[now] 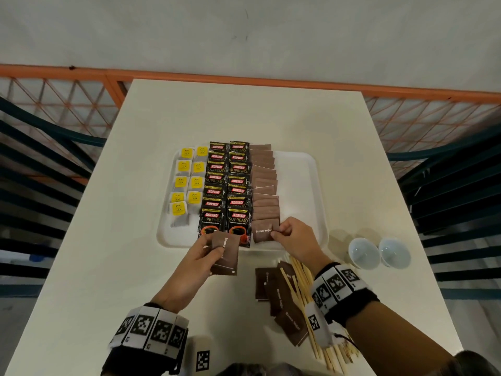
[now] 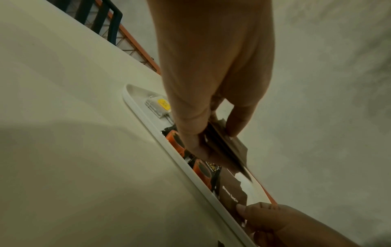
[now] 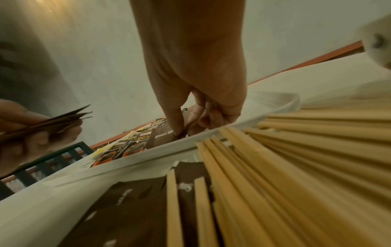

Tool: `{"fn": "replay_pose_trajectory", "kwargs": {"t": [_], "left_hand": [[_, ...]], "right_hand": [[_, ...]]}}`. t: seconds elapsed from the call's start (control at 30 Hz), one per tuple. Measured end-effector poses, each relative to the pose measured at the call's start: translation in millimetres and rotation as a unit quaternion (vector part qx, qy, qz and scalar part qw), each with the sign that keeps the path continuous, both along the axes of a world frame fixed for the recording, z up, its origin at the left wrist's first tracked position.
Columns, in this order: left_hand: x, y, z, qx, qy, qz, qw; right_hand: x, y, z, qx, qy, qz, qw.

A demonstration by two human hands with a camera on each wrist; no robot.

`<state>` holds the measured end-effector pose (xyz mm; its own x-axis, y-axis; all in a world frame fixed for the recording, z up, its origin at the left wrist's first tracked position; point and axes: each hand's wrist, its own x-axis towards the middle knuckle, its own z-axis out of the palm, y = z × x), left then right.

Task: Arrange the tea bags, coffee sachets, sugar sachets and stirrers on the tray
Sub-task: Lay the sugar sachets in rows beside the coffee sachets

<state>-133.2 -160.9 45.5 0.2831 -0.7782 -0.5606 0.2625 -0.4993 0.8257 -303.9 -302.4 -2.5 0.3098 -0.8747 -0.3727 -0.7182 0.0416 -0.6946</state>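
A white tray [image 1: 298,169] holds yellow-tagged tea bags [image 1: 187,183], two columns of black coffee sachets [image 1: 226,185] and a column of brown sugar sachets [image 1: 265,185]. My right hand [image 1: 294,237] pinches the right edge of the nearest brown sugar sachet [image 1: 264,231] lying at the tray's front edge. My left hand [image 1: 206,253] holds a small stack of brown sugar sachets [image 1: 225,252] just in front of the tray. In the left wrist view the stack [image 2: 226,147] sits between thumb and fingers. Wooden stirrers [image 1: 306,294] lie under my right wrist.
Loose brown sugar sachets [image 1: 279,297] lie on the white table [image 1: 108,267] among the stirrers. Two white cups [image 1: 379,253] stand at the right of the tray. The tray's right third is bare. Dark chairs and an orange rail surround the table.
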Motion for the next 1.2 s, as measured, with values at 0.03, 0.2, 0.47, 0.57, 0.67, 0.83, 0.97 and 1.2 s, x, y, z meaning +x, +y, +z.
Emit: {"fn": "replay_pose_trajectory", "kwargs": {"t": [0.03, 0.2, 0.47, 0.57, 0.67, 0.83, 0.97, 1.2], "left_hand": [[-0.6, -0.2, 0.0, -0.001, 0.006, 0.006, 1.000], [-5.8, -6.0, -0.2, -0.017, 0.009, 0.009, 1.000], [-16.5, -14.1, 2.0, -0.064, -0.013, -0.007, 0.998], [-17.9, -12.6, 3.0, -0.073, -0.018, -0.018, 0.997], [-16.6, -10.1, 0.9, -0.062, -0.009, -0.021, 0.998], [-13.2, -10.8, -4.4, -0.051, -0.053, -0.007, 0.997], [-16.6, -14.9, -9.0, -0.043, -0.045, -0.014, 0.998], [-24.3, -20.2, -10.4, -0.006, -0.008, 0.034, 0.999]], "right_hand": [[0.3, 1.4, 0.1, 0.005, 0.000, -0.005, 1.000], [5.1, 17.1, 17.6, -0.040, -0.010, -0.012, 0.999], [15.8, 55.2, 49.7, 0.107, -0.168, 0.112, 0.974], [14.4, 50.9, 48.2, 0.084, -0.193, 0.082, 0.974], [10.7, 48.4, 49.5, 0.071, -0.219, 0.081, 0.970], [-4.8, 34.5, 52.0, 0.062, -0.204, 0.042, 0.976], [-13.6, 24.8, 45.6, 0.060, -0.186, 0.043, 0.980], [-3.8, 33.0, 42.1, 0.046, -0.244, 0.017, 0.969]]}}
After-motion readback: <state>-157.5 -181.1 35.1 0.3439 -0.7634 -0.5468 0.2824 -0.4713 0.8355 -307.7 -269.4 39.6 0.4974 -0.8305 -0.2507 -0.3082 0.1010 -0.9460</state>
